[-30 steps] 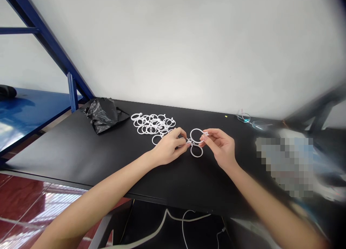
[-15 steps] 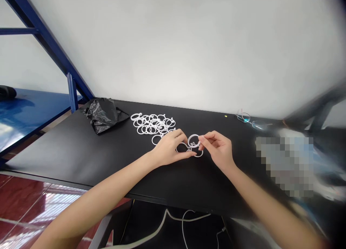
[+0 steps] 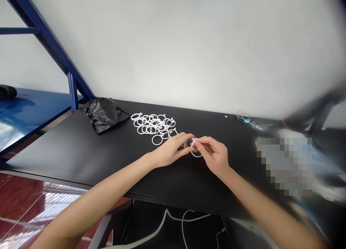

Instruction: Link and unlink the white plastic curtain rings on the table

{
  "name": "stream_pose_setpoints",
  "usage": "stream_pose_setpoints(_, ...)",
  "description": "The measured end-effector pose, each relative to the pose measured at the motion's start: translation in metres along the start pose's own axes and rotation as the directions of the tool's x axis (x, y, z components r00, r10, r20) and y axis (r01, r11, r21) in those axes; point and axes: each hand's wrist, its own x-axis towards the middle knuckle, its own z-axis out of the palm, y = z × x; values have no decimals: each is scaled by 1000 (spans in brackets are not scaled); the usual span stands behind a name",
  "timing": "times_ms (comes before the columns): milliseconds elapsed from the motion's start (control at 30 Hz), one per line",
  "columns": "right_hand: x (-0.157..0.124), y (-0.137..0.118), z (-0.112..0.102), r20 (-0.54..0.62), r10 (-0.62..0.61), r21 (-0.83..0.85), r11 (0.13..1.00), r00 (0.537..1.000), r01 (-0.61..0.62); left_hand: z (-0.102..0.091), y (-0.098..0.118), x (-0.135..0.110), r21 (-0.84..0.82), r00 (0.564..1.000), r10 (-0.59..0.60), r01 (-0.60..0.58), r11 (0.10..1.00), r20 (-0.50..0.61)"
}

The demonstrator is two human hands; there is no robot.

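Note:
Between my two hands, a little over the black tabletop (image 3: 129,166), is a white curtain ring (image 3: 185,143), partly covered by fingers. My left hand (image 3: 171,149) curls around it from the left, thumb below and fingers above, closed on it. From the right, my right hand (image 3: 214,153) pinches its near side between thumb and fingers. Another white curtain ring (image 3: 196,155) shows its lower edge just under the fingertips; whether it touches them I cannot tell. Beyond my left hand lies a loose pile of white curtain rings (image 3: 154,125), several with small eyelets, and one ring (image 3: 153,142) at its near edge.
A crumpled black plastic bag (image 3: 104,115) lies at the back left. Eyeglasses (image 3: 244,118) rest near the wall (image 3: 173,54) at the back right. A blurred, pixelated item (image 3: 286,166) is at the right. White cables (image 3: 162,223) run below the table's front edge.
My right hand has moved slightly left and turned the curtain ring it holds. The fingers of both hands now meet on the ring.

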Motion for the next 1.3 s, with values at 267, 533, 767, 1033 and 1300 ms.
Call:
stream_pose_setpoints(267,2,0,-2,15,-61,-102,993,998,62,-3,2,1,56,1000,6,-6,998,1)
stream_pose_setpoints(533,16,9,-24,134,187,-295,945,973,-142,-29,-33,0,677,941,-50,276,682,-333)
stream_pose_setpoints(767,19,17,-29,224,246,-480,870,943,-113,-39,-61,-6,791,919,-199,393,468,-339)
stream_pose_setpoints(1033,20,17,-30,-15,262,-302,919,965,-254,-28,-30,-1,646,947,-11,228,728,-321)
stream_pose_setpoints(1300,6,-2,0,-46,169,92,982,985,-164,4,3,0,241,999,30,-24,970,-21)
